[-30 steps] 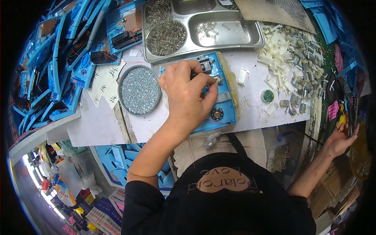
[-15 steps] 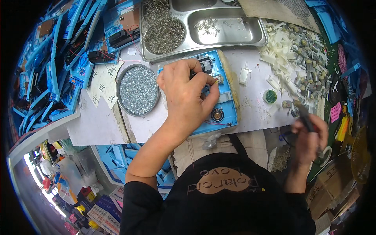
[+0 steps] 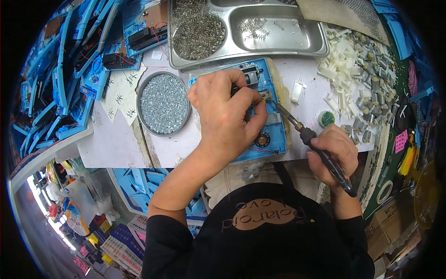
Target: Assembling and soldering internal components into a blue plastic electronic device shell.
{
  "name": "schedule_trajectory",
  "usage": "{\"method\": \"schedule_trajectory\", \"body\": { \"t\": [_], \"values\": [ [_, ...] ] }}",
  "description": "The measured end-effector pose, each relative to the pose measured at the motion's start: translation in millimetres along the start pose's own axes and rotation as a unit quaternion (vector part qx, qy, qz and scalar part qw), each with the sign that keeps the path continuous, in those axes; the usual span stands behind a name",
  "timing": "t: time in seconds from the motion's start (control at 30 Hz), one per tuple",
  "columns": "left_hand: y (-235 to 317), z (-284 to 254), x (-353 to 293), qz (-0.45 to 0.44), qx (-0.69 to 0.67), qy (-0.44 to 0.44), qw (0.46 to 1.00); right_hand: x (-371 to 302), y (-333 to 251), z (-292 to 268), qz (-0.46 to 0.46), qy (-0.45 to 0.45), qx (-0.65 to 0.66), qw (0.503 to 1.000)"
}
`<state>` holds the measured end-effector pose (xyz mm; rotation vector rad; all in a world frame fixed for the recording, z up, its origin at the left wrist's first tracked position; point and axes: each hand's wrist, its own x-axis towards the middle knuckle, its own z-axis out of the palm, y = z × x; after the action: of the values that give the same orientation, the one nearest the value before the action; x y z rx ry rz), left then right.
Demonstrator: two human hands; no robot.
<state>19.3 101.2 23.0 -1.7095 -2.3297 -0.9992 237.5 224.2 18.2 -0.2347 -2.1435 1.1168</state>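
A light blue plastic housing (image 3: pixel 277 122) lies on the table in front of me, with a black part (image 3: pixel 251 76) at its far end and a small round speaker (image 3: pixel 262 139) near its close edge. My left hand (image 3: pixel 223 111) rests over the housing, thumb and forefinger pinched together; what they hold is too small to make out. My right hand (image 3: pixel 335 156) is closed around the black handle of a soldering iron (image 3: pixel 320 151). The iron's tip points into the housing, close beside my left fingertips. Part of the housing is hidden under my left hand.
A round dish of small screws (image 3: pixel 163 104) stands left of the housing. Behind is a metal tray (image 3: pixel 278 55) with springs. White plastic pieces (image 3: pixel 341 58), small motors (image 3: pixel 371 69) and a small green-filled tub (image 3: pixel 326 118) lie right. Blue housings (image 3: pixel 60 88) with wires are stacked far left.
My right hand has brought the soldering iron leftward from the right side to the housing. My left hand keeps its pinch over the housing. The view has shifted slightly.
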Motion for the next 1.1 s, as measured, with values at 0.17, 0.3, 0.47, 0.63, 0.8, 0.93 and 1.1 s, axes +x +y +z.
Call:
{"method": "schedule_trajectory", "body": {
  "t": [0.17, 0.3, 0.47, 0.63, 0.8, 0.93, 1.1],
  "values": [
    [-1.8, 0.9, -0.4, 0.000, -0.003, -0.001, 1.000, 1.3, 3.0, 2.5, -0.005, 0.007, 0.007, 1.000],
    [-0.8, -0.3, 0.0, -0.001, 0.001, -0.003, 1.000, 1.0, 4.4, 2.5, -0.007, 0.004, 0.006, 1.000],
    [-1.4, 2.1, -0.6, -0.001, -0.026, 0.005, 1.000, 3.0, 2.5, 2.1, -0.007, 0.006, 0.000, 1.000],
    [-1.4, 1.9, -1.6, -0.002, -0.024, 0.004, 1.000, 3.5, 2.6, 2.1, -0.018, -0.003, -0.020, 1.000],
    [-1.2, 3.0, -1.7, -0.004, -0.027, 0.003, 1.000, 2.0, 4.4, 0.6, -0.051, -0.030, -0.066, 0.996],
    [0.5, -0.8, -1.1, -0.004, -0.007, -0.004, 1.000, 1.6, 5.2, 1.6, -0.059, -0.027, -0.063, 0.996],
    [-0.6, 1.6, -1.5, -0.006, -0.027, 0.000, 1.000, 3.0, 3.4, -1.1, -0.047, -0.033, -0.060, 0.997]
  ]
}}
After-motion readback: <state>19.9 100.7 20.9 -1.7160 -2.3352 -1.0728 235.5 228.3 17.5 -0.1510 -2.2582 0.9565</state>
